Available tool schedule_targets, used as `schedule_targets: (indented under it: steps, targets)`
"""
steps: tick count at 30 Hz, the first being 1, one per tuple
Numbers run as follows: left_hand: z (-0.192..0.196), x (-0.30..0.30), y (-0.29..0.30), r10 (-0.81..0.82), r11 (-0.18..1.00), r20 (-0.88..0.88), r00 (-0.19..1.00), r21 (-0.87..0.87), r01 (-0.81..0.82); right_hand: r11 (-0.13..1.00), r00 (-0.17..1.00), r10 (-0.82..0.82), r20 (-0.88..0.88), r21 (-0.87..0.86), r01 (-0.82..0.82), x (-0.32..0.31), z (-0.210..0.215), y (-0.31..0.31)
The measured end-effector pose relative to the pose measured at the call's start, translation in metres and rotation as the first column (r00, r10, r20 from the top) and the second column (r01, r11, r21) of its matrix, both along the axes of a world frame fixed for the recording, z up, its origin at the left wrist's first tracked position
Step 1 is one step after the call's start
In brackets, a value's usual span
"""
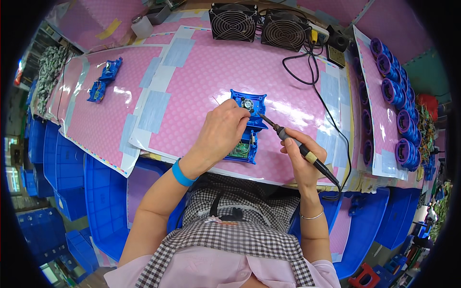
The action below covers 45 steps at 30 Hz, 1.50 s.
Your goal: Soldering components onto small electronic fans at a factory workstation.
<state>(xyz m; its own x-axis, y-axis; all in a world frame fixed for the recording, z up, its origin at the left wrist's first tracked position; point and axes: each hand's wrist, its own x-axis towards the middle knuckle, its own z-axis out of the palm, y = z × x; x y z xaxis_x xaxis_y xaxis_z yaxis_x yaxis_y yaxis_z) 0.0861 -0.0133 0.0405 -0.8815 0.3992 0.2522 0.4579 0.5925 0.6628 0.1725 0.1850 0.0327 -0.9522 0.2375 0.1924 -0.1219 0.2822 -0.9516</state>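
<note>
Near bins (104, 206), housing (258, 123) on pink sheeting (197, 86).

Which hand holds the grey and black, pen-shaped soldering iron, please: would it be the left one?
No, the right hand grips the soldering iron.

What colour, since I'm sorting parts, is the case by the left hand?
Blue; the case shows best in head view.

Open passage between casing (262, 102) and fans (234, 26); cable (345, 138) crosses right side, purple-rimmed parts (398, 94) standing beyond.
</note>
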Motion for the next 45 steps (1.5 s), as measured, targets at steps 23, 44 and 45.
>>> schedule_targets:
  steps: [23,44,45]
  targets:
    - [-0.008,0.011,-0.033,0.343,0.897,0.252,0.905,0.197,-0.395,0.996,0.999,-0.023,-0.033,-0.082,0.02,0.005,0.004,-0.001]
    - [-0.007,0.021,-0.026,0.266,0.945,-0.157,0.951,0.24,-0.225,0.988,0.995,0.004,-0.098,-0.153,-0.019,0.0,-0.002,-0.003]
    - [-0.006,0.02,-0.022,0.267,0.944,-0.156,0.951,0.24,-0.225,0.985,0.997,0.016,-0.071,-0.171,-0.027,0.0,0.0,-0.004]
